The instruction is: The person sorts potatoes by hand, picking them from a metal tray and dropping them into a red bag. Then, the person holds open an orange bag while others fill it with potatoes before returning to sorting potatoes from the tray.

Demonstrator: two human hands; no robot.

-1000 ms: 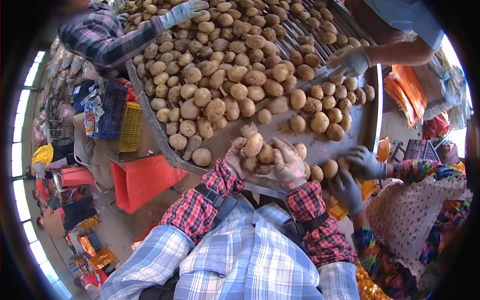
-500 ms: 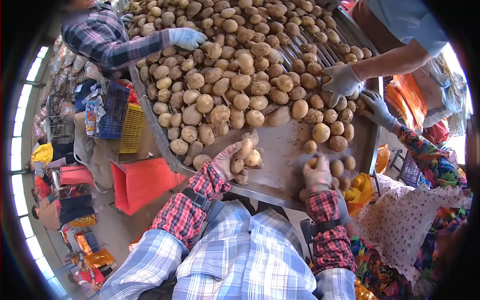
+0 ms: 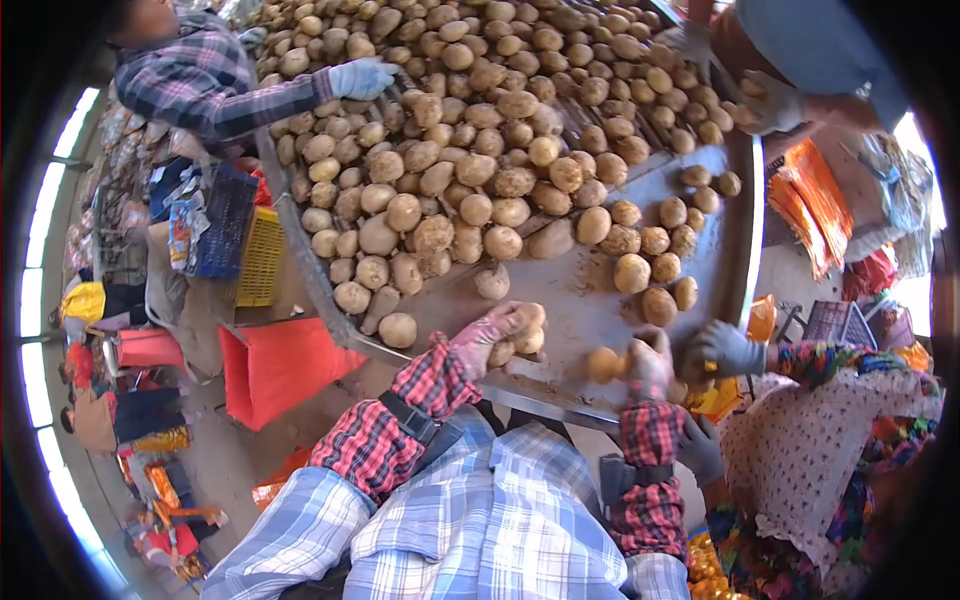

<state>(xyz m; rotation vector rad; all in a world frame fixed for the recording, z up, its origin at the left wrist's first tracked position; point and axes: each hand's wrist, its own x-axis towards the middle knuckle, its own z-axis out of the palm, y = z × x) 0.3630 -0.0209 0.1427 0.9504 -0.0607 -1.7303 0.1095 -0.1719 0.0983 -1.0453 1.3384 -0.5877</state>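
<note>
Left hand (image 3: 492, 335): fingers curled partway round a clutch of potatoes (image 3: 530, 335), two or more, over the metal table's (image 3: 560, 310) near edge, about mid-length. Right hand (image 3: 651, 362): fingers bent, a blurred potato (image 3: 603, 365) at their left side; can't tell if gripped or only touching. It's over the near edge, toward the near right corner. Just beside it, a co-worker's dark-gloved hands (image 3: 728, 350), one at that corner, one lower by the sleeve. Loose potatoes (image 3: 656, 268) lie inboard of the right edge. Main heap (image 3: 450, 160) covers the far and left parts, up to the left edge. Pale-gloved hand (image 3: 362, 78) on the heap near the far left corner; another worker's gloved hand (image 3: 770, 105) at the right edge, far end. Red bag (image 3: 280, 370) off the near left corner.
</note>
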